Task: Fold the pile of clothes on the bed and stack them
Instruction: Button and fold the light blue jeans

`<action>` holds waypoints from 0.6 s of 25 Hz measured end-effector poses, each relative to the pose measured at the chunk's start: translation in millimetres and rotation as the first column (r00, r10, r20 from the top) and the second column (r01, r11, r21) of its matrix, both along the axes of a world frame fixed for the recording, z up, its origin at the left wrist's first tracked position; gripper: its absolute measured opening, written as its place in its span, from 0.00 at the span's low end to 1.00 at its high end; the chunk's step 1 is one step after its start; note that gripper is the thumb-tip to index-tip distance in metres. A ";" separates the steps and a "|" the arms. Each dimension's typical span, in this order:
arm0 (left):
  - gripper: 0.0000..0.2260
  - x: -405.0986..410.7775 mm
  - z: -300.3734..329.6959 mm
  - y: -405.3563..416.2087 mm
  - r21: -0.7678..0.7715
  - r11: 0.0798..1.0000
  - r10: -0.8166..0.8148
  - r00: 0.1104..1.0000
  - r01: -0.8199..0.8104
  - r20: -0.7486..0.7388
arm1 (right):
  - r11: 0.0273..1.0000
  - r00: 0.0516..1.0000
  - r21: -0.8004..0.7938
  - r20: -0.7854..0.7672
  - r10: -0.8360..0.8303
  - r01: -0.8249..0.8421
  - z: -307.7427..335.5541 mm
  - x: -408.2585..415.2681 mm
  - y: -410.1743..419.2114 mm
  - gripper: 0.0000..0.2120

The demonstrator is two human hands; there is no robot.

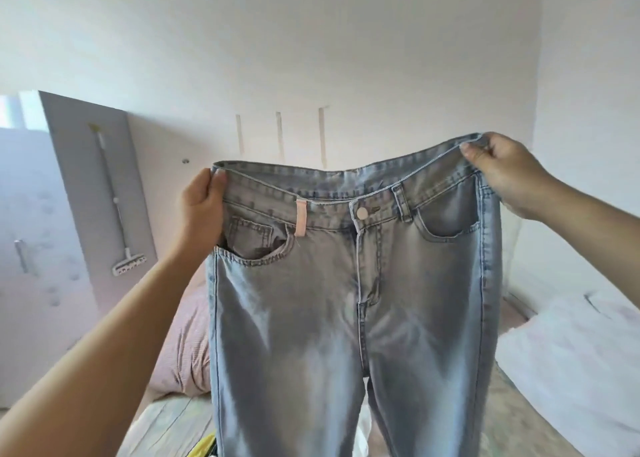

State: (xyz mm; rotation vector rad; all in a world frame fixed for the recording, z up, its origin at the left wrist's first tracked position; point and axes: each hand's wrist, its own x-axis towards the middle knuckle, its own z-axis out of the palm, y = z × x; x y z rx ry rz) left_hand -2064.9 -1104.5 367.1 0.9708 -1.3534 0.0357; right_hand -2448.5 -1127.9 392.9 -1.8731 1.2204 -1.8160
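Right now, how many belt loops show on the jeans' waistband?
2: a pink belt loop left of the button, a denim belt loop right of it. Others may hide behind the hands.

Faded light-blue jeans (349, 304); pink bedding (187, 345); white pillow (571, 363).

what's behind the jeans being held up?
Around the jeans show a pink bedding lump on one side, a white pillow on the other, and bed surface below. Anything directly behind the denim is covered.
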 end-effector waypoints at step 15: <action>0.18 -11.8 71.3 81.5 -0.068 0.954 0.300 0.946 -0.293 0.126 | 0.973 0.948 -0.215 -0.283 -0.143 0.082 76.0 -42.0 54.3 0.14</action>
